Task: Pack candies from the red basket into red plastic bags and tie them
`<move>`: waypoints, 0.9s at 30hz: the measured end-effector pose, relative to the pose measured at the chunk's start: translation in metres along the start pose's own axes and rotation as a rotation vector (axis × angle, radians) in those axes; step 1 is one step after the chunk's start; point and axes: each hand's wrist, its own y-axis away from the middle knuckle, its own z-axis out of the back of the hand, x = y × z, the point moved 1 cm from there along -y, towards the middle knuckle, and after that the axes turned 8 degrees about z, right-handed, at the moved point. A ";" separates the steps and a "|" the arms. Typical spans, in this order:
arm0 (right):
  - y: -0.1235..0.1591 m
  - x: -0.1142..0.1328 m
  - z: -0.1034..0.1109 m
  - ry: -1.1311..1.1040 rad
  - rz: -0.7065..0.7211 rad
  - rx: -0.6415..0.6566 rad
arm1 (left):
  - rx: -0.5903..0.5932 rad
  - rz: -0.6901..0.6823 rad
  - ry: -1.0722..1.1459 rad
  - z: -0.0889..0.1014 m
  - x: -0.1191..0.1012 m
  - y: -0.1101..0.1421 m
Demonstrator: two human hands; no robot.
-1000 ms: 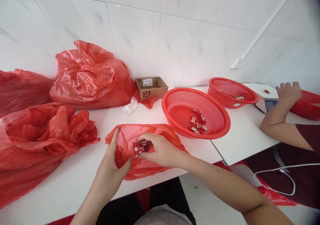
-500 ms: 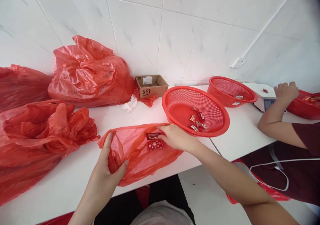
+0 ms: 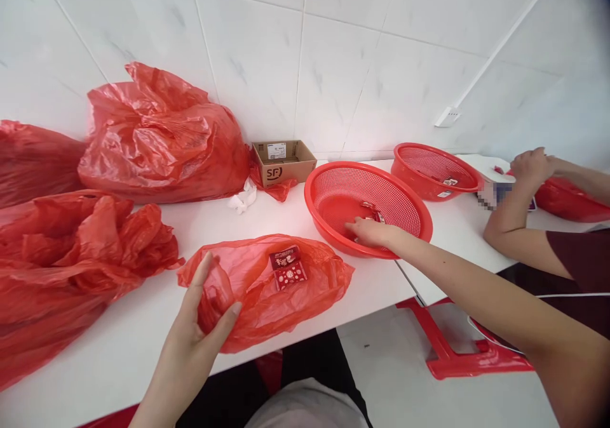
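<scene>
A flattened red plastic bag [image 3: 267, 307] lies on the white table [image 3: 143, 345] in front of me. My left hand [image 3: 200, 320] grips the bag's crumpled left end between thumb and fingers. Two small red packets [image 3: 288, 268] rest on top of the bag, touched by neither hand. To the right stands a red mesh basket [image 3: 410, 193]. My right hand [image 3: 368, 231] reaches into it with fingers stretched low over its floor. A few small red packets [image 3: 374, 211] lie just beyond the hand; others may be hidden under it.
Big stuffed red bags [image 3: 157, 142] crowd the left and back of the table. A small cardboard box [image 3: 283, 160] and crumpled white paper [image 3: 241, 199] sit by the wall. A second red basket [image 3: 436, 171] and a co-worker's arm [image 3: 515, 225] are at right; a red stool [image 3: 452, 352] stands below.
My right hand set two packets down on the bag, let go, and moved right into the basket. My left hand kept its grip on the bag.
</scene>
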 end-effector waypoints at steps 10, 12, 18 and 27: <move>-0.015 -0.043 0.032 0.015 -0.042 -0.096 | -0.068 -0.009 -0.070 0.006 0.004 -0.002; -0.017 -0.056 0.036 0.044 -0.097 -0.091 | -0.074 0.002 -0.056 0.005 0.001 -0.001; -0.015 -0.063 0.008 0.032 -0.192 0.213 | -0.069 0.033 -0.045 0.002 -0.003 0.000; 0.004 -0.043 0.038 -0.200 -0.024 0.117 | -0.106 -0.017 -0.112 0.008 0.009 -0.003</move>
